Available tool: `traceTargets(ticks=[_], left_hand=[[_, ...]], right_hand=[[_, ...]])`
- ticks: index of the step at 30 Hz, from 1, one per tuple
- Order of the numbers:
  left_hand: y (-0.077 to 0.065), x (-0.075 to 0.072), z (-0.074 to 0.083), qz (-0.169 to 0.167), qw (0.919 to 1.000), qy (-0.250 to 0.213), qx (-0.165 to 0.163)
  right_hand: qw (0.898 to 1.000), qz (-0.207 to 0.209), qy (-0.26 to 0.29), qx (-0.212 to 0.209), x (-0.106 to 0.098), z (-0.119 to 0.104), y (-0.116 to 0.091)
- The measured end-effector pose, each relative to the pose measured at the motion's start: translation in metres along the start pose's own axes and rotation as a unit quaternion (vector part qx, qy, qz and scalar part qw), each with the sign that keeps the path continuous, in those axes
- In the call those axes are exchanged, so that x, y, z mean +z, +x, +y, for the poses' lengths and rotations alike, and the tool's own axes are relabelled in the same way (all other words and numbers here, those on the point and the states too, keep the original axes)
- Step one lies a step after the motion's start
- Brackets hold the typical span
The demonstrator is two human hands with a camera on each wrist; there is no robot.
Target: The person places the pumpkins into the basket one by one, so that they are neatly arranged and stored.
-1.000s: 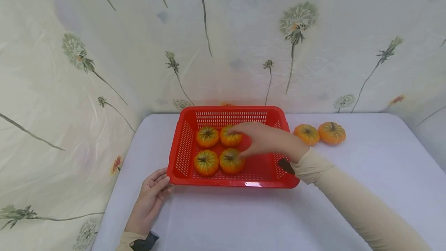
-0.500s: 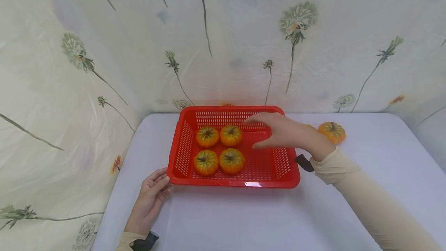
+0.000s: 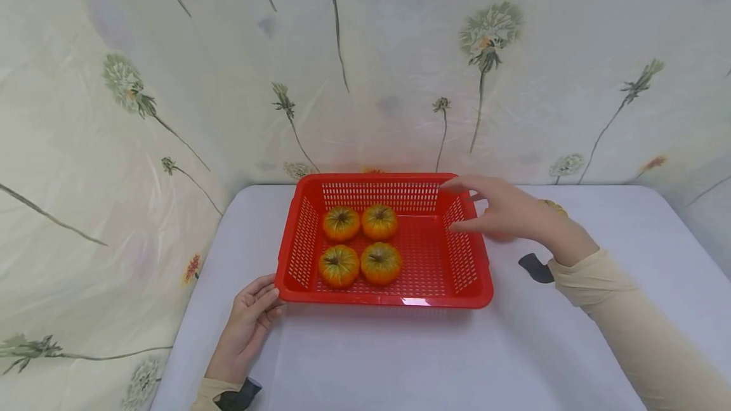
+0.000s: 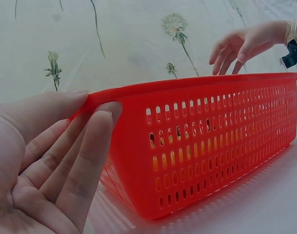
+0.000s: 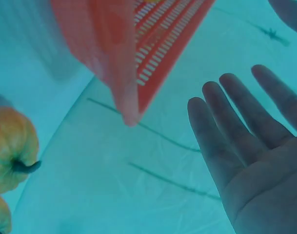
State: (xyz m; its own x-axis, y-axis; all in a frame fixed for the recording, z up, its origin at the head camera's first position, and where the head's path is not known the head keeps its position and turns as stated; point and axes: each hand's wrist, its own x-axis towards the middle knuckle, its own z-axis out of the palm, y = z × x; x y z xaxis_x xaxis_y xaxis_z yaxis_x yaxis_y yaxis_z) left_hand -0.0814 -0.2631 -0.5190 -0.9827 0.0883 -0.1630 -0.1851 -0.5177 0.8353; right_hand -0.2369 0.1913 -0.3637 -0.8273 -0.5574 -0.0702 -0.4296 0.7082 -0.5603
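Observation:
A red plastic basket with slotted walls stands on the table. Several small orange pumpkins, among them one at front left, sit in two rows in its left half. My left hand pinches the basket's near left corner, thumb on top of the rim and fingers beneath, as the left wrist view shows. Above the basket's right wall hovers my right hand, fingers spread and holding nothing. It partly hides two more pumpkins on the table to the right; the right wrist view shows one pumpkin with its stem.
White cloth covers the table. A curtain printed with dandelions hangs behind the table and along its left side. The basket's back rim lies close to that curtain.
My right hand has moved right, from over the pumpkins in the basket to above its right wall, uncovering them. The left hand has stayed at the corner.

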Motion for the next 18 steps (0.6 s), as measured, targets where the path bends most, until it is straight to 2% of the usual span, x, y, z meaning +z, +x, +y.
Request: traceTargets(ticks=[8,14,18], left_hand=[[-0.001,0.001,0.000,0.016,0.9998,0.010,-0.007],[0.000,0.000,0.000,-0.004,1.0000,-0.005,0.003],[0.000,-0.001,0.000,-0.013,0.9999,-0.010,0.006]], right_hand=[[0.998,0.035,0.032,0.041,-0.007,0.023,-0.013],[0.997,0.046,0.019,0.059,-0.010,0.043,-0.020],[0.996,0.039,0.016,0.083,-0.008,0.057,-0.023]])
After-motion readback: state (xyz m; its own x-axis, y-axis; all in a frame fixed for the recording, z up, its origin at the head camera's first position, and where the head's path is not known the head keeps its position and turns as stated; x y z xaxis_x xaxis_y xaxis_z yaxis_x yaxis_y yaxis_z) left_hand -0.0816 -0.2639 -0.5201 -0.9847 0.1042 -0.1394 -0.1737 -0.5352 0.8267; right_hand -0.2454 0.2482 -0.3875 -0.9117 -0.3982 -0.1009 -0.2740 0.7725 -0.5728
